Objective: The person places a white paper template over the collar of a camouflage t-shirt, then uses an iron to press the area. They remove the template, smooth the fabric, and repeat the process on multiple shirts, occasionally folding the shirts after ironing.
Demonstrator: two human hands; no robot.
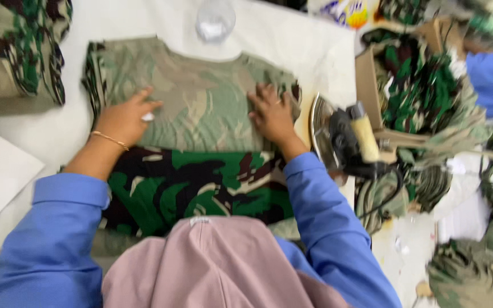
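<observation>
Both hands lie flat with fingers spread, gripping nothing: the left hand (125,118) and right hand (271,114) press on the pale inside-out panel of a camouflage shirt (201,108) folded over its darker green half, in the middle of the white padded table (292,45). An iron (343,140) stands at right, beside a cardboard box (367,85) stuffed with camouflage cloth.
</observation>
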